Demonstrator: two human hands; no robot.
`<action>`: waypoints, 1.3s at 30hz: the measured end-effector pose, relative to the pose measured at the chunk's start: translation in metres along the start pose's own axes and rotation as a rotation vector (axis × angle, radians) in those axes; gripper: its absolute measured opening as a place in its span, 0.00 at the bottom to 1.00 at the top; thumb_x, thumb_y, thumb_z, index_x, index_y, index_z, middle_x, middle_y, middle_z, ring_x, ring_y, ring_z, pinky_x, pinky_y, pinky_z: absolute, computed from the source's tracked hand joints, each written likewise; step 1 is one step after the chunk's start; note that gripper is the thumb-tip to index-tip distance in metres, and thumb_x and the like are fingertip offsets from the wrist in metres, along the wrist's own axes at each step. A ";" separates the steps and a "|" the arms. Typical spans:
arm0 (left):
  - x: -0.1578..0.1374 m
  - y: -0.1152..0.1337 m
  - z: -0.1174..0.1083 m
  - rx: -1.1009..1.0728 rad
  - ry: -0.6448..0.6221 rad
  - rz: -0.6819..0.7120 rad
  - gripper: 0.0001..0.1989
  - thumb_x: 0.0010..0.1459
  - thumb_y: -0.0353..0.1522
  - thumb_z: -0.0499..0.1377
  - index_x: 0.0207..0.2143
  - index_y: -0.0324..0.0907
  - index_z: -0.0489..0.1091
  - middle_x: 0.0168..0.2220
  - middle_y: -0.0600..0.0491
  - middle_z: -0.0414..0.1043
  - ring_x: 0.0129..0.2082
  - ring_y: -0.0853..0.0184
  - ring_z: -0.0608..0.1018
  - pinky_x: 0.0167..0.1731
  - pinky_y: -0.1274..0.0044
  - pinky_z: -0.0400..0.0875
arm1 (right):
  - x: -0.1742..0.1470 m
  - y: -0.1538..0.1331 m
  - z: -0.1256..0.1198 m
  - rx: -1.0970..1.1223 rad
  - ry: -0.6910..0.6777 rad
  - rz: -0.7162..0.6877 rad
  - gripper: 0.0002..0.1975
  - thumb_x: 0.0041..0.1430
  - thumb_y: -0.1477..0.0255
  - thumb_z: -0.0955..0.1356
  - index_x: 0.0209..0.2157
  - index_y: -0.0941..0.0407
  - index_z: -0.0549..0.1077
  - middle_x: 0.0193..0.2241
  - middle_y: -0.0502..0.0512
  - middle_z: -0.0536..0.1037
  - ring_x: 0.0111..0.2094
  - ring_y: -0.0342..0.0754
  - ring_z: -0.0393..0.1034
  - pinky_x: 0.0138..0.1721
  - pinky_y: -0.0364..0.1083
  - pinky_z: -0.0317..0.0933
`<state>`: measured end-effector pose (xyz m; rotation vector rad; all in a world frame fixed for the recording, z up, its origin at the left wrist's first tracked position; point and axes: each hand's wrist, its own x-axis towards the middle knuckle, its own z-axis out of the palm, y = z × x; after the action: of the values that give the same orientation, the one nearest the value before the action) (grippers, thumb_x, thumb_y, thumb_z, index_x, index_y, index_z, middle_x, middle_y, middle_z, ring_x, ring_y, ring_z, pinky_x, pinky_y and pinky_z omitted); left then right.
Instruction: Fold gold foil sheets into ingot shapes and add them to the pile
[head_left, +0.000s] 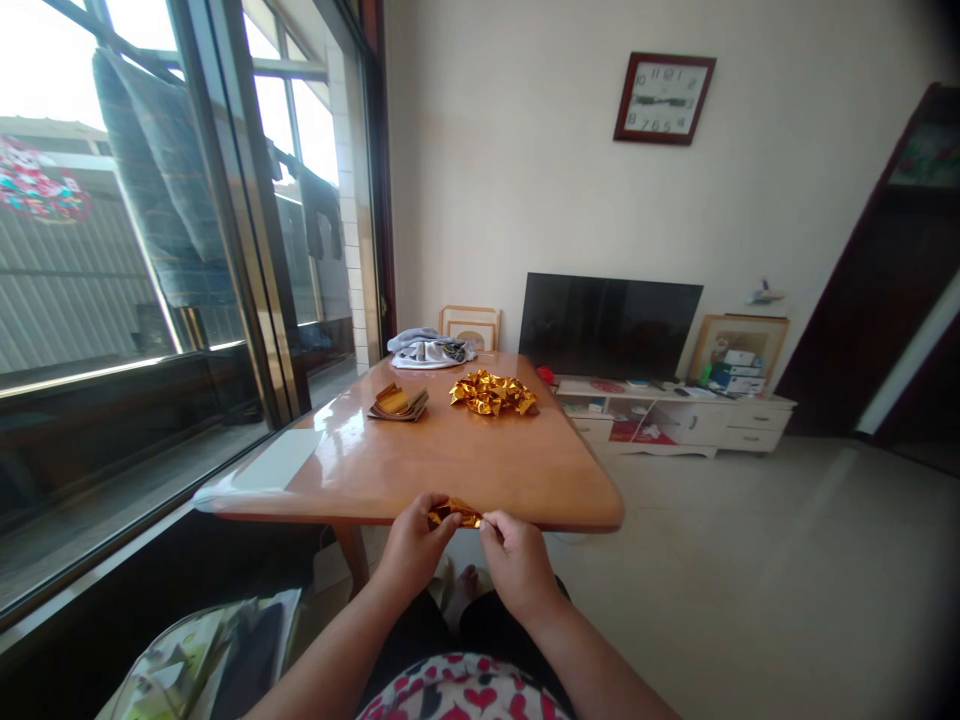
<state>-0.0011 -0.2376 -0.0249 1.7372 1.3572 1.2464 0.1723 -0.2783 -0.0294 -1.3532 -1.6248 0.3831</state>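
Between my two hands, at the near edge of the wooden table (450,470), is a shiny piece of folded gold foil paper (459,514). My left hand (417,540) grips its left end, the thumb along the near side. At its right end, my right hand (517,560) pinches the tip between thumb and curled fingers. Farther back on the tabletop lies a heap of crumpled or folded gold foil pieces (493,394). To its left is a small stack of flat gold-brown paper sheets (399,402).
Folded cloth (429,347) lies at the table's far end, and a white sheet (276,459) at its left side. A window (150,250) runs along the left. Beyond the table stand a television (609,325) and a low white cabinet (686,425). A bag (202,655) sits lower left.
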 end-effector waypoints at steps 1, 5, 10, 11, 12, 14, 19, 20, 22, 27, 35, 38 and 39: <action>0.000 0.000 0.000 0.009 0.008 -0.001 0.17 0.52 0.42 0.65 0.41 0.40 0.74 0.38 0.48 0.81 0.38 0.57 0.81 0.40 0.70 0.72 | 0.000 -0.001 0.000 -0.021 -0.006 -0.015 0.14 0.65 0.67 0.63 0.34 0.53 0.79 0.29 0.55 0.81 0.32 0.51 0.75 0.35 0.44 0.63; 0.000 -0.001 0.001 0.029 0.033 0.002 0.17 0.52 0.42 0.65 0.40 0.41 0.75 0.38 0.48 0.81 0.39 0.56 0.81 0.40 0.70 0.71 | 0.000 0.000 -0.001 0.024 -0.034 -0.012 0.15 0.65 0.63 0.63 0.34 0.54 0.79 0.29 0.55 0.80 0.32 0.51 0.75 0.35 0.44 0.63; -0.001 0.001 -0.002 -0.119 -0.015 -0.060 0.19 0.51 0.43 0.66 0.40 0.39 0.74 0.36 0.48 0.80 0.37 0.59 0.80 0.37 0.72 0.71 | 0.004 0.011 0.003 0.565 -0.089 0.337 0.21 0.62 0.53 0.65 0.40 0.56 0.78 0.32 0.57 0.81 0.32 0.52 0.77 0.32 0.46 0.67; -0.001 0.003 -0.002 -0.155 -0.040 -0.084 0.20 0.52 0.43 0.66 0.41 0.38 0.74 0.36 0.48 0.80 0.36 0.60 0.79 0.36 0.73 0.70 | 0.004 0.014 0.004 0.667 -0.094 0.391 0.22 0.61 0.52 0.66 0.41 0.57 0.77 0.31 0.57 0.81 0.31 0.52 0.77 0.32 0.45 0.67; -0.002 0.004 -0.003 -0.184 -0.064 -0.110 0.20 0.52 0.44 0.65 0.41 0.37 0.74 0.35 0.48 0.80 0.34 0.61 0.79 0.34 0.73 0.70 | 0.005 0.015 0.005 0.747 -0.101 0.426 0.22 0.60 0.52 0.67 0.41 0.57 0.77 0.31 0.56 0.81 0.31 0.51 0.77 0.31 0.45 0.67; -0.003 0.007 -0.003 -0.218 -0.109 -0.152 0.21 0.52 0.44 0.66 0.41 0.36 0.74 0.34 0.48 0.79 0.32 0.63 0.77 0.32 0.75 0.68 | 0.005 0.017 0.007 0.852 -0.115 0.450 0.23 0.58 0.52 0.70 0.42 0.57 0.76 0.30 0.55 0.80 0.28 0.47 0.74 0.29 0.42 0.64; -0.005 0.008 -0.001 -0.250 -0.136 -0.184 0.20 0.51 0.43 0.67 0.39 0.36 0.73 0.33 0.50 0.77 0.28 0.68 0.73 0.29 0.76 0.65 | 0.002 0.014 0.010 0.892 -0.171 0.391 0.23 0.59 0.53 0.70 0.48 0.56 0.76 0.30 0.53 0.79 0.25 0.42 0.70 0.28 0.41 0.61; -0.005 0.008 0.000 -0.258 -0.132 -0.187 0.20 0.51 0.43 0.67 0.38 0.37 0.73 0.33 0.50 0.76 0.27 0.68 0.72 0.28 0.76 0.64 | 0.001 0.013 0.011 0.874 -0.175 0.384 0.23 0.59 0.53 0.71 0.48 0.55 0.76 0.30 0.53 0.79 0.26 0.42 0.70 0.29 0.41 0.61; -0.004 0.006 0.001 -0.274 -0.133 -0.192 0.20 0.51 0.43 0.67 0.38 0.37 0.74 0.32 0.51 0.76 0.27 0.69 0.71 0.28 0.77 0.63 | 0.001 0.012 0.011 0.849 -0.176 0.381 0.24 0.59 0.53 0.71 0.49 0.55 0.76 0.30 0.53 0.79 0.26 0.43 0.69 0.29 0.41 0.61; 0.006 0.009 0.001 -0.310 -0.165 -0.215 0.21 0.50 0.44 0.68 0.37 0.36 0.74 0.29 0.52 0.75 0.27 0.68 0.72 0.26 0.78 0.61 | 0.011 0.013 0.009 0.823 -0.177 0.360 0.26 0.59 0.50 0.70 0.49 0.56 0.76 0.30 0.53 0.78 0.27 0.43 0.69 0.28 0.42 0.60; 0.054 0.027 -0.002 -0.500 -0.356 -0.186 0.24 0.55 0.47 0.66 0.42 0.36 0.76 0.35 0.48 0.77 0.30 0.68 0.75 0.31 0.77 0.67 | 0.066 0.019 0.004 0.779 -0.054 0.362 0.24 0.57 0.50 0.71 0.37 0.58 0.77 0.28 0.54 0.78 0.25 0.45 0.71 0.27 0.43 0.63; 0.074 0.028 -0.002 -0.558 -0.414 -0.154 0.22 0.58 0.45 0.65 0.48 0.38 0.75 0.41 0.45 0.78 0.37 0.65 0.77 0.38 0.75 0.70 | 0.088 0.021 0.005 0.844 -0.029 0.413 0.23 0.55 0.50 0.73 0.34 0.59 0.77 0.27 0.56 0.79 0.26 0.45 0.72 0.26 0.42 0.63; 0.080 0.027 -0.001 -0.575 -0.426 -0.143 0.22 0.57 0.43 0.66 0.48 0.38 0.75 0.43 0.45 0.78 0.39 0.65 0.77 0.39 0.75 0.70 | 0.094 0.021 0.005 0.861 -0.027 0.426 0.23 0.54 0.51 0.73 0.33 0.59 0.77 0.27 0.56 0.79 0.25 0.45 0.72 0.26 0.42 0.63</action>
<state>0.0111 -0.1700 0.0237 1.3633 0.7616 0.9838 0.1873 -0.1860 -0.0043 -0.9876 -0.9634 1.1975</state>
